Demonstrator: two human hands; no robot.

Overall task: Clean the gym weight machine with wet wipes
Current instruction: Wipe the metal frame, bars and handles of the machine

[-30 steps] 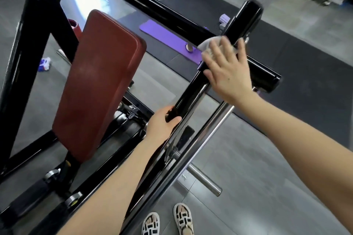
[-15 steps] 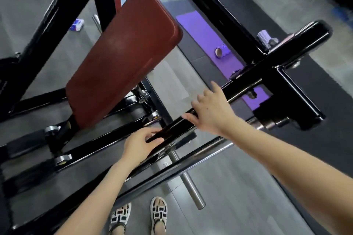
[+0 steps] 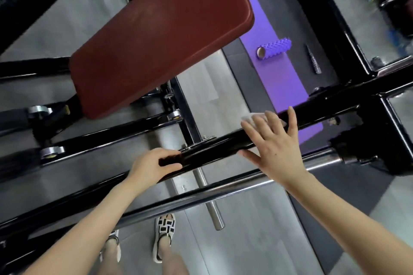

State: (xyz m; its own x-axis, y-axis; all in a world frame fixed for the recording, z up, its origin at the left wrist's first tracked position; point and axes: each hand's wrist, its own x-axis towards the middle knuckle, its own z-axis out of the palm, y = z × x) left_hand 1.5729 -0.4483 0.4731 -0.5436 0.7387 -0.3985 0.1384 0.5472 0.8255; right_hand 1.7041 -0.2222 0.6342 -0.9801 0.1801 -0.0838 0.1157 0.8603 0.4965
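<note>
A black lever arm (image 3: 214,147) of the weight machine runs across the middle, rising from lower left to upper right. My left hand (image 3: 152,164) grips this arm, thumb under and fingers over it. My right hand (image 3: 272,147) lies flat on the arm further right, fingers spread, pressing a white wet wipe (image 3: 253,118) against it. Only the wipe's edge shows past the fingertips. The dark red back pad (image 3: 161,35) of the machine is above and to the left.
A chrome bar (image 3: 201,196) runs below the black arm, with a short chrome peg (image 3: 212,205) sticking toward me. A purple mat (image 3: 279,78) with a purple foam roller (image 3: 273,49) lies on the floor behind. My sandalled feet (image 3: 164,236) stand below.
My right hand with the wipe slid down the black arm toward my left hand, then back out a little. The view tilted downward. My left hand kept its grip.
</note>
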